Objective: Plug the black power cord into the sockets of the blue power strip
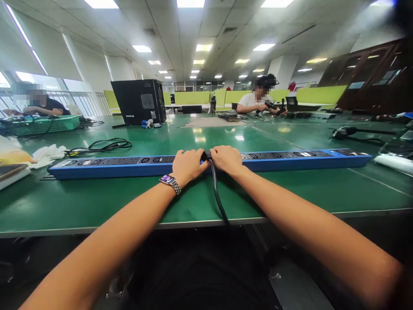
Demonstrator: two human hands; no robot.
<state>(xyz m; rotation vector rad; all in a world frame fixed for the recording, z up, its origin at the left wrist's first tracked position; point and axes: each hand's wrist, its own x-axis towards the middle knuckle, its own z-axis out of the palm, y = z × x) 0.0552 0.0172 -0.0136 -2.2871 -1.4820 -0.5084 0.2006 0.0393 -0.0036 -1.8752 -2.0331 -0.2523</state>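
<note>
A long blue power strip with a black socket face lies lengthwise across the green table. At its middle, my left hand is closed over the strip, fingers curled toward its far side and thumb beside a black plug. From the other side my right hand closes in against the plug, its fingertips bent down and partly hidden. The plug sits at the strip between both hands; how deep it is in a socket cannot be seen. Its thick black cord drops toward me over the table's front edge.
A black computer case stands farther back beside a blue-and-white bundle. Black cables lie behind the strip's left part. Left are a green basket and white tissue. Two people sit across the table.
</note>
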